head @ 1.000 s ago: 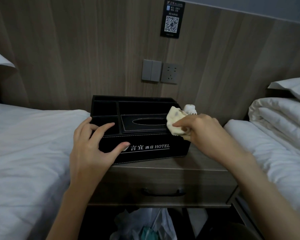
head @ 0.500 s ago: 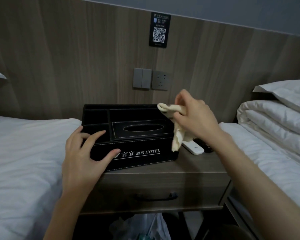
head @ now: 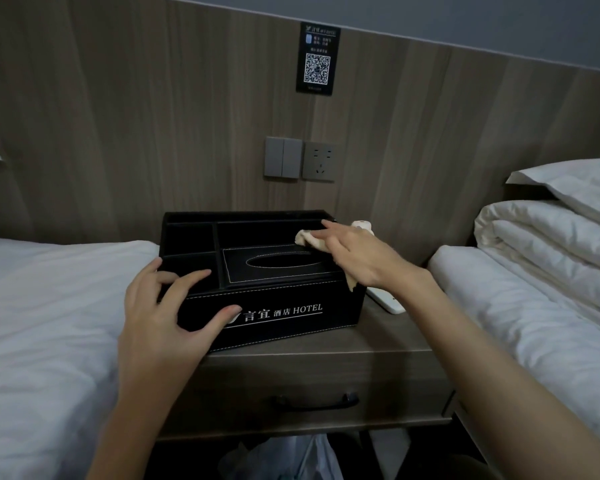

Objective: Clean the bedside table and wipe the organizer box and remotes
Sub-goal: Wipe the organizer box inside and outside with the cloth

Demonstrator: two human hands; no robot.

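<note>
Two white beds are flanking the scene, the left bed (head: pixel 49 306) filling the lower left of the frame and the right bed (head: pixel 541 306) running down the right edge. Between them the bedside table (head: pixel 392 337) is sitting low in the centre, carrying the black organizer box (head: pixel 284 327) on the left part of its top.

The left hand (head: pixel 167 313) is bracing the box's near left corner exactly as it was a second ago. Its fingers are spread and released, with the thumb lying on the front face and the fingertips resting over the top edge.

The right hand (head: pixel 364 258) is what has been changing. Half a second ago it was raised off the box with the cloth (head: pixel 307 239) dangling. Now it is lying down on the box top, right of centre, pressing the cloth flat under outstretched fingers near the back right of the tissue lid. Whether the thumb is pinching the cloth underneath is not showing.

That suggests the wiping is moving from the front right corner towards the rear, so the box is probably partly done.

The white remote (head: pixel 390 301) is lying on the table just right of the box, apparently waiting its turn.
</note>
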